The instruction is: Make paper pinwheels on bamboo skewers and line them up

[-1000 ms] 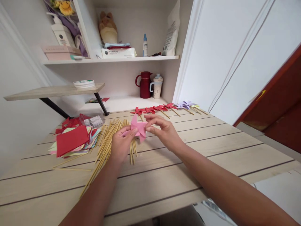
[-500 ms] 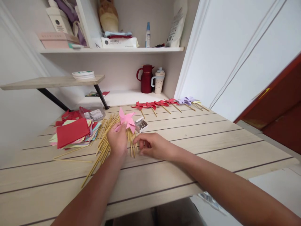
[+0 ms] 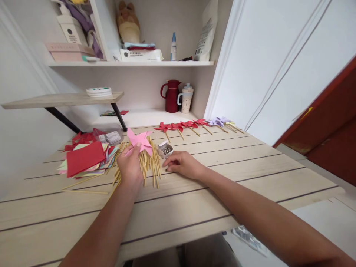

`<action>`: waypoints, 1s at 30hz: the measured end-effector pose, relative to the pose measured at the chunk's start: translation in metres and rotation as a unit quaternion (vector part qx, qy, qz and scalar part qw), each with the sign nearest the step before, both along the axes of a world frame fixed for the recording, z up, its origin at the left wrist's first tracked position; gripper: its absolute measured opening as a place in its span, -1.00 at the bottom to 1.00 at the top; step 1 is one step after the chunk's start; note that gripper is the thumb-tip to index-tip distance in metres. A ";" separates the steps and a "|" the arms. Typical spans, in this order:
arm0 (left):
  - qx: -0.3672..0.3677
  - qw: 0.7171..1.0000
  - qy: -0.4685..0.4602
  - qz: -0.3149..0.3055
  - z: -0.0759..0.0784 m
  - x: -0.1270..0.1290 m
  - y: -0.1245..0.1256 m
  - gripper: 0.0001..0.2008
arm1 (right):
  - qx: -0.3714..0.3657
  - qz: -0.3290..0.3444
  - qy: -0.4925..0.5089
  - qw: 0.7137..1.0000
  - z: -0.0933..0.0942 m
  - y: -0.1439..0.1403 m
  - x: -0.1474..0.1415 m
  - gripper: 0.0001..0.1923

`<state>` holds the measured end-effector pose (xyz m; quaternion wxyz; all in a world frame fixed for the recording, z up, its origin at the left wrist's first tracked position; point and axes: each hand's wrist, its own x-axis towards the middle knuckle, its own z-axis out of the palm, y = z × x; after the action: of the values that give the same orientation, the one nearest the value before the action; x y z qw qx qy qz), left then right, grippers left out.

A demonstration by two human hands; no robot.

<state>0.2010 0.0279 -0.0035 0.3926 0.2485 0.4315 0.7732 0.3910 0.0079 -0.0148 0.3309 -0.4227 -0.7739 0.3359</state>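
Observation:
A pink paper pinwheel (image 3: pixel 140 141) is pinched in my left hand (image 3: pixel 130 163), thumb on its front near the centre. No stick shows attached to it. My right hand (image 3: pixel 185 165) rests low over the table, fingers loosely curled and apart, with nothing visible in them. Just beyond its fingertips stands a small open box (image 3: pixel 165 150) holding shiny metal pins. Many thin wooden sticks (image 3: pixel 150 168) lie in a loose bundle under and beside my left hand, partly hidden by it.
Stacked coloured paper (image 3: pixel 85 159) lies at the left, by a clear plastic box (image 3: pixel 111 137). Red pinwheels (image 3: pixel 189 125) and purple ones (image 3: pixel 219 121) on sticks line the back edge. A red jug (image 3: pixel 172 96) and a cup (image 3: pixel 187 99) stand behind. A raised wooden shelf (image 3: pixel 61 99) overhangs the back left.
My left hand has moved left with the pink pinwheel, uncovering more sticks. My right hand has shifted slightly right and away from me, off the stick ends and closer to the pin box.

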 end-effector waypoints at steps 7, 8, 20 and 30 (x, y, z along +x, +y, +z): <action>0.000 1.000 -0.008 -0.025 -0.001 0.001 -0.001 -0.71 | -0.028 -0.003 -0.026 0.999 0.001 -0.005 -0.005 -0.84; 0.004 0.999 -0.010 -0.036 0.000 0.001 -0.002 -0.71 | -0.032 -0.002 -0.022 0.999 0.001 -0.005 -0.004 -0.84; 0.009 0.995 -0.002 -0.101 0.002 0.004 -0.007 -0.72 | -0.056 0.028 -0.011 0.998 -0.001 -0.002 0.005 -0.83; 0.003 0.993 0.025 -0.117 -0.003 0.001 -0.004 -0.66 | -0.040 0.015 -0.016 0.999 -0.001 -0.002 0.006 -0.84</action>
<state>0.2019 0.0243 -0.0067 0.4690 0.3174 0.4070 0.7167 0.3966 0.0057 -0.0153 0.2968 -0.4288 -0.7714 0.3646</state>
